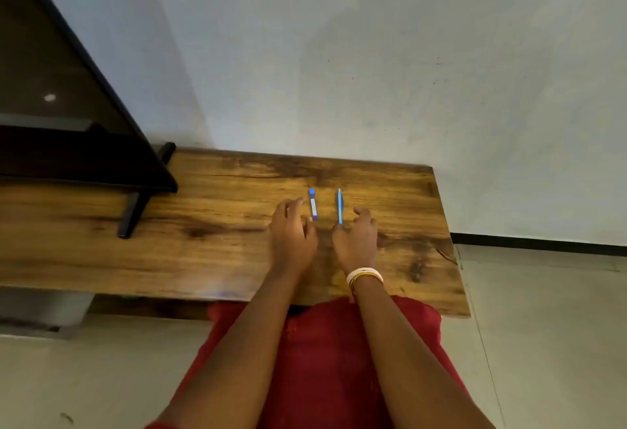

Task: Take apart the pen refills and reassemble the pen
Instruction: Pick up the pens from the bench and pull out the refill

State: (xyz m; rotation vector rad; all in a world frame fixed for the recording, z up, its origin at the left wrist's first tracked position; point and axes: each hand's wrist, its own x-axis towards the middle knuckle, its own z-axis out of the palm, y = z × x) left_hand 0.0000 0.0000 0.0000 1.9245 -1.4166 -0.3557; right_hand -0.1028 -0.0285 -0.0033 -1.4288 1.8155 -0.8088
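Two pen parts lie side by side on the wooden table (203, 225), pointing away from me. The left one is a blue and white pen body (313, 206). The right one is a thin blue refill (340, 206). My left hand (293, 235) rests on the table just left of the pen body, fingers apart, its fingertips close to the body's near end. My right hand (356, 238) sits just right of the refill, fingers curled but apart, a thumb near the refill's near end. Neither hand holds anything.
A dark monitor (68, 106) on a black stand (132, 214) occupies the table's left part. A pale wall rises behind the table. The table's right edge drops to a light floor (543, 326). Red cloth (322, 360) covers my lap below.
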